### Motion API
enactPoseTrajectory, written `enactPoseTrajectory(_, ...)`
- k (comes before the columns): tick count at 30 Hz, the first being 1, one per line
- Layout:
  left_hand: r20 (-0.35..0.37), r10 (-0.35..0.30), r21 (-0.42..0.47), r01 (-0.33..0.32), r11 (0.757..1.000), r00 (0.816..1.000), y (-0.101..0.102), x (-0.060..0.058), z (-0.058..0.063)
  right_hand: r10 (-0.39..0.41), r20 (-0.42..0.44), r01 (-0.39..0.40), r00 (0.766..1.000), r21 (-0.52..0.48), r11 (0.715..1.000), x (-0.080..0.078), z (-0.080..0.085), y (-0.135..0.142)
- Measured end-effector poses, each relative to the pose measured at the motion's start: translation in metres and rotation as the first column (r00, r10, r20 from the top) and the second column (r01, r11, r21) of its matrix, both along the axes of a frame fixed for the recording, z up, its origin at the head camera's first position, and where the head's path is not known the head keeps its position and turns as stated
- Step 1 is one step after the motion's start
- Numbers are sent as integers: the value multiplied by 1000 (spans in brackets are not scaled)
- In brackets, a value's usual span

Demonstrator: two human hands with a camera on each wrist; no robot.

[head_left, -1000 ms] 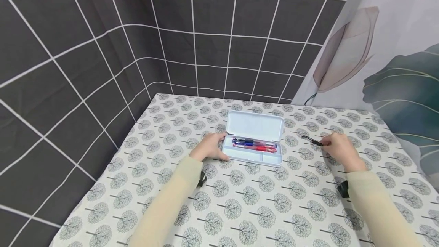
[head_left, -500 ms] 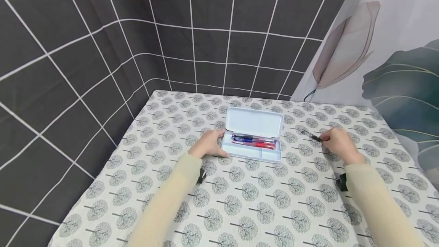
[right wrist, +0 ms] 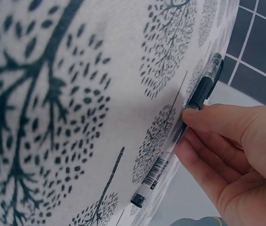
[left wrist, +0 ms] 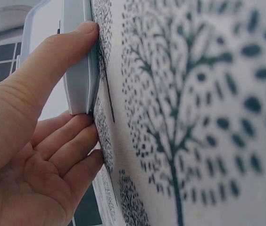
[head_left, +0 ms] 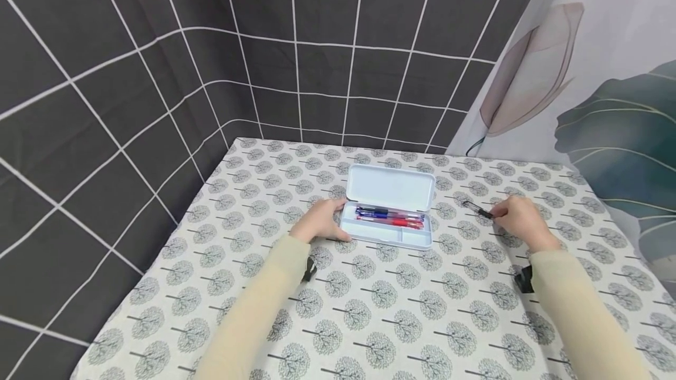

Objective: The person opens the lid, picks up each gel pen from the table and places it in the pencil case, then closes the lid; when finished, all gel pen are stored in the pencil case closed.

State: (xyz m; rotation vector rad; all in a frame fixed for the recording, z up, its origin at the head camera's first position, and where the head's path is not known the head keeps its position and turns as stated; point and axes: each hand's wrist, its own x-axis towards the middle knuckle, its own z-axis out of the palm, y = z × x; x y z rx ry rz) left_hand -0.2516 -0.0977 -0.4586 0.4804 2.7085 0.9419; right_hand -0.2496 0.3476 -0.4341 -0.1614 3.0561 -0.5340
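Observation:
At the left end of an open pale blue pencil case [head_left: 377, 233], my left hand [head_left: 320, 221] grips the case. In the left wrist view its thumb lies along one side of the case [left wrist: 78, 89] and the fingers reach the corner. Red, blue and dark gel pens [head_left: 391, 216] lie in the case's long back compartment. Off to the right, my right hand [head_left: 520, 221] pinches a clear-barrelled black gel pen [head_left: 479, 210] between thumb and fingers. The right wrist view shows the capped pen [right wrist: 201, 92] close along the cloth, its barcode end toward the camera.
A white cloth with printed trees [head_left: 380, 321] covers the table. Dark grid-patterned fabric [head_left: 327, 75] hangs at the back and left. A pale curtain with large leaves [head_left: 623, 151] hangs at the right. The case's raised lid [head_left: 391, 186] leans back behind its compartments.
The head view has tipped slightly downward, so everything sits a little higher. Both hands keep their holds, on the pencil case and the gel pen, with barely any movement.

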Motion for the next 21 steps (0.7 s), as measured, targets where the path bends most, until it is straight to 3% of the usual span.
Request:
enactPoseTrajectory(9, -2, -5, -5, 5, 1000, 1000, 0, 0, 1, 15, 6, -14, 1000, -52, 999, 9, 15, -8)
enactPoseTrajectory(21, -5, -9, -12, 9, 1000, 1000, 0, 0, 2, 64, -55, -68, 996, -65, 996, 13, 34, -38)
